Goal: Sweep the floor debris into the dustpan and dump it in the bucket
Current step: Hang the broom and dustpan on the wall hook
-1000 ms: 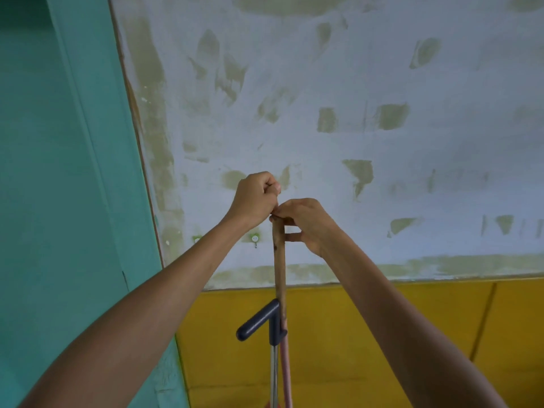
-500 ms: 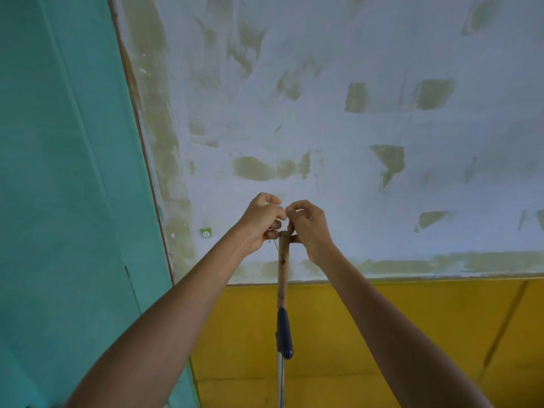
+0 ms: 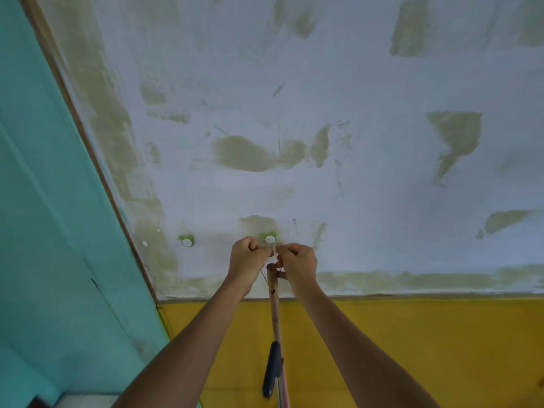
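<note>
Fingers of the left hand (image 3: 249, 260) and right hand (image 3: 298, 262) pinch a thin string (image 3: 264, 274) at the wall hook (image 3: 270, 239), just above the upright wooden broom handle (image 3: 274, 301).

left hand (image 3: 249, 260): bare, no glove, no ring | right hand (image 3: 298, 264): bare | forearms: sleeveless, no watch or band
</note>
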